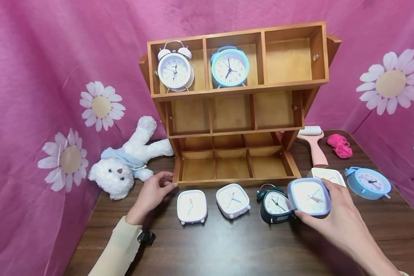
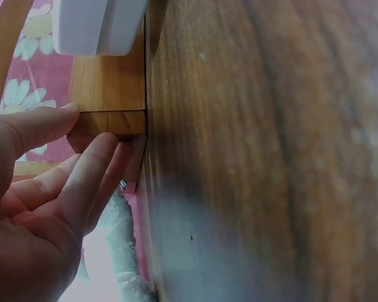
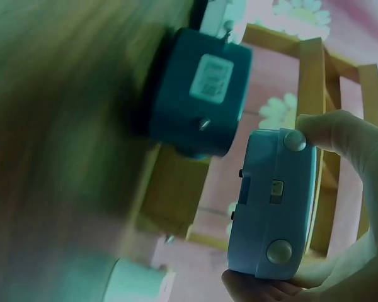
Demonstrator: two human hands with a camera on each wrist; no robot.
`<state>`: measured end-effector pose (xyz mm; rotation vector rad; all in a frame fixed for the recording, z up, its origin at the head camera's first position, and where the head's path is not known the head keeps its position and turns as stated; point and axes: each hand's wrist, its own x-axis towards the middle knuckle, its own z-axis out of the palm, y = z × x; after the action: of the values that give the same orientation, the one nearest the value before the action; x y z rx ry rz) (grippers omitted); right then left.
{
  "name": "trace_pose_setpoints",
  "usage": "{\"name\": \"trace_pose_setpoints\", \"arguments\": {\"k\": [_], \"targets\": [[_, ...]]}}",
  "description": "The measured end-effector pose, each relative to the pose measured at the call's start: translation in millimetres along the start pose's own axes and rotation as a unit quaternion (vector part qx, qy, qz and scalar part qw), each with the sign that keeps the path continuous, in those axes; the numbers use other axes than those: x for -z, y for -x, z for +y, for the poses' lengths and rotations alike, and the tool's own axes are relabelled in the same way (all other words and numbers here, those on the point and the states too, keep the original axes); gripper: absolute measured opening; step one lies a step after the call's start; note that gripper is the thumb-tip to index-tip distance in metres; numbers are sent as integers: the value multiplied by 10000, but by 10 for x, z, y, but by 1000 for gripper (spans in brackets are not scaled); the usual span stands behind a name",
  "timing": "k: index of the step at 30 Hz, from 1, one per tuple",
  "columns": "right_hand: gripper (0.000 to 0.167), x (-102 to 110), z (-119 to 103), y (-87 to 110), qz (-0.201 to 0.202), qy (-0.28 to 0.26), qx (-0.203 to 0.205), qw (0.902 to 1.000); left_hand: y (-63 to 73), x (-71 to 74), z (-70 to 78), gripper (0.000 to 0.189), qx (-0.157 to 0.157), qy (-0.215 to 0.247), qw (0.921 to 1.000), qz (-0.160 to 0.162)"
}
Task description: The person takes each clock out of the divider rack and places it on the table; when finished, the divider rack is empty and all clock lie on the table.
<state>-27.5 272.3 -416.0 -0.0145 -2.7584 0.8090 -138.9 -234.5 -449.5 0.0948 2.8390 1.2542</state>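
Note:
My right hand (image 1: 341, 222) grips a pale blue-violet square alarm clock (image 1: 309, 196) by its sides, lifted above the table; its underside with two round feet faces the right wrist view. Just left of it stands a dark green twin-bell alarm clock (image 1: 276, 205). At the lower left front corner of the wooden shelf (image 1: 227, 183), my left hand (image 1: 153, 193) pinches the frame between thumb and fingers. Two white square clocks, one at left (image 1: 192, 206) and one at centre (image 1: 232, 201), stand before the shelf. A white twin-bell clock (image 1: 175, 72) and a blue round clock (image 1: 229, 68) occupy top compartments.
Behind my right hand are a cream square clock (image 1: 331, 175) and a light blue round clock (image 1: 369, 183). A pink lint roller (image 1: 315, 145) and pink yarn (image 1: 339, 145) lie farther back. Left of the shelf lies a white teddy bear (image 1: 117, 172). Pink flowered cloth (image 1: 55, 38) surrounds the table.

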Motion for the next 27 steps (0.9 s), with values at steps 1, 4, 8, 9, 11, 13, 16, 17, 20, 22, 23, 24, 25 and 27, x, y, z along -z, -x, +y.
{"name": "trace_pose_setpoints", "arguments": {"k": [1,4,8,9,11,13,16,17,20,22,23,24,25,27], "targets": [[120,11,48,17,-18,24,-48,10000,2,4,-2,37,10,-4,10000,2],[120,28,165,46,-34,124,-174,9998,0,15,-5,37,-4,-31,10000,-3],[119,2,252,70,-67,182,-289,9994,-5,28,-4,36,25,-83,10000,45],[119,-8,267,76,-86,190,-308,9993,-3,30,-2,36,17,-100,9999,49],[118,-26,295,84,-132,219,-330,9991,-2,33,3,36,3,-118,9999,55],[116,-38,331,87,-192,263,-316,9990,0,35,9,37,-12,-119,9999,48],[114,-54,391,84,-325,334,-304,9985,2,34,12,37,2,-119,9999,44],[114,-59,413,83,-385,348,-311,9982,5,32,10,37,9,-122,9999,42],[112,-72,477,75,-571,377,-364,9970,8,25,3,37,42,-109,9999,26],[112,-78,508,68,-670,396,-421,9961,8,21,1,37,61,-82,9999,10],[112,-80,518,64,-716,402,-453,9956,6,19,3,37,67,-71,10000,5],[113,-82,525,61,-753,413,-481,9951,4,18,4,37,75,-57,10000,2],[113,-83,525,58,-782,431,-513,9947,6,17,4,37,77,-53,10000,-4],[114,-82,522,54,-872,477,-574,9934,4,17,9,37,83,-46,10000,-3]]}}
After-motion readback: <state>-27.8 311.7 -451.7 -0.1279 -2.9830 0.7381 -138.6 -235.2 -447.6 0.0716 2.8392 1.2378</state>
